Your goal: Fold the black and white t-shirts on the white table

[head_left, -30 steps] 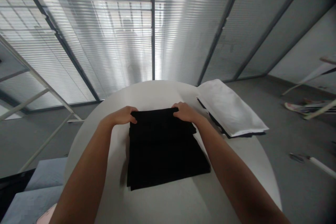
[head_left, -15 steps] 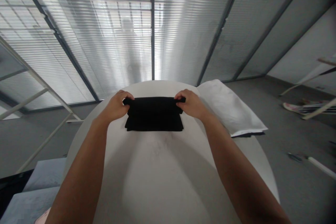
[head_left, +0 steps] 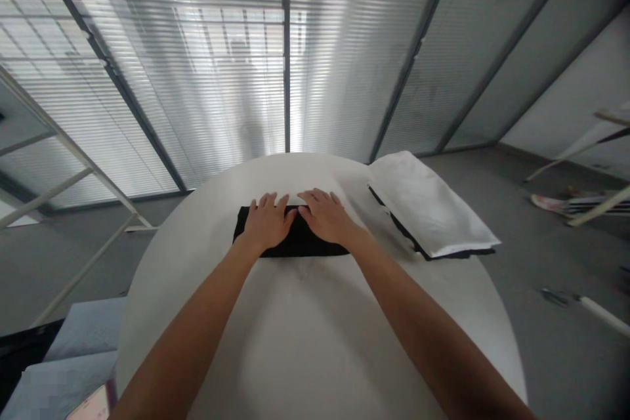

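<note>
On the far half of the round white surface (head_left: 305, 341), both hands lie flat, fingers spread and released, palms pressed down on a folded black cloth (head_left: 246, 230). The left hand (head_left: 267, 223) covers the cloth's middle-left, the right hand (head_left: 327, 216) its right part, thumbs nearly touching; neither grips anything. The cloth is a soft, matte, low rectangular bundle, with its left end and near edge showing and much of its top hidden under the hands. Just beside it to the right sits a stack of folded garments: a smooth white cloth (head_left: 428, 203) on top, with a dark layer (head_left: 443, 252) under it showing only as a thin edge, its kind hard to make out. At bottom left, a phone (head_left: 91, 405) is cut off by the frame.
</note>
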Available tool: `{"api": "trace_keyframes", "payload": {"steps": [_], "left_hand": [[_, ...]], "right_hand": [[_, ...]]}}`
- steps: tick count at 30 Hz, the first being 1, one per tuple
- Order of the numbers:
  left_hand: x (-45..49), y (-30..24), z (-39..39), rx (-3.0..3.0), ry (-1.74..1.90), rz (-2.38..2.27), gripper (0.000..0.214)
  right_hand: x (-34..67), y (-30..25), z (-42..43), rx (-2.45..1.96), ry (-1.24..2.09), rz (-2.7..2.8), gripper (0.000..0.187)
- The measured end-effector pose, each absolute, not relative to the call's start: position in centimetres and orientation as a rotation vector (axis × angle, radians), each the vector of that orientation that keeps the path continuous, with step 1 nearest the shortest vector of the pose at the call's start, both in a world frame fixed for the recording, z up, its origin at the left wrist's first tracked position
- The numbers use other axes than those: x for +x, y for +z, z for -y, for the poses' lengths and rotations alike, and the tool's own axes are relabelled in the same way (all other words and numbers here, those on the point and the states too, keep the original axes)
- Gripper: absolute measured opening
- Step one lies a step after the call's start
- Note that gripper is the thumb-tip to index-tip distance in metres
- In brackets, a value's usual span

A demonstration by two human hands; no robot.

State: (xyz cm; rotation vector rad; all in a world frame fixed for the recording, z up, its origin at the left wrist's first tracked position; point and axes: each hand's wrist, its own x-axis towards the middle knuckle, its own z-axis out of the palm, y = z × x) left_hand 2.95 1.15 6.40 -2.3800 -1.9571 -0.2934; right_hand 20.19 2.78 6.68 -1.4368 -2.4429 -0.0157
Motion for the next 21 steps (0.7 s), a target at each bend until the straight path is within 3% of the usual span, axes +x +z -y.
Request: {"api": "trace_keyframes", "payload": {"steps": [6,21], "left_hand": [[3.9,2.9,-1.4,-2.355,-0.283,1.908,0.053],[3.8,3.2,-1.1,-2.317,-0.382,1.901,0.054]], "right_hand": [[18.6,2.0,-2.8,-1.499,-0.044,2.443,0.051],[19.0,1.7,-3.0,-1.596,-0.107,2.33,0.053]]}}
